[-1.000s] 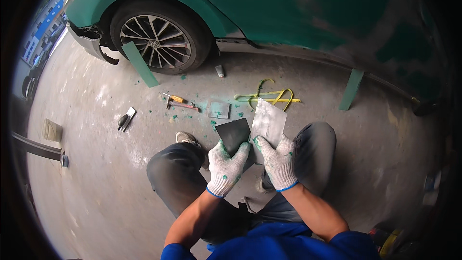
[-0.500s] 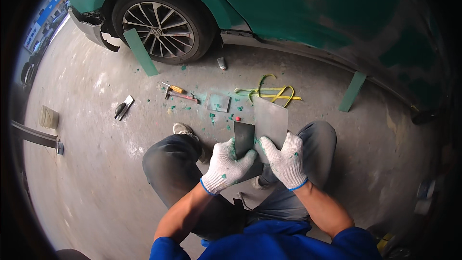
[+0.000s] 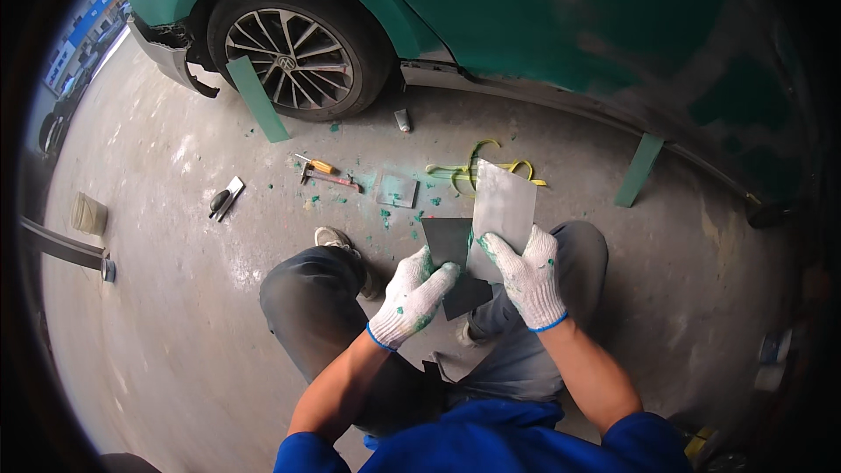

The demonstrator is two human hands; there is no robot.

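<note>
Now, hands: both of yours wear white knit gloves flecked with green.
Left hand (image 3: 410, 300): you grip the dark sheet (image 3: 455, 264) along its left edge, thumb across its face.
Right hand (image 3: 528, 274): you pinch the grey sheet (image 3: 502, 210) at its near end, so it stands up toward the car.
Sheets: they overlap, touching, above your knees, the grey one to the right.
Floor beyond: a small grey-green square piece (image 3: 397, 190), a yellow cord (image 3: 477, 171), and a hammer (image 3: 326, 178) with a screwdriver beside it.
Far left: a scraper (image 3: 225, 198) lies alone.
Far side: a green car (image 3: 526, 17), its front wheel (image 3: 293, 57) at far left.
</note>
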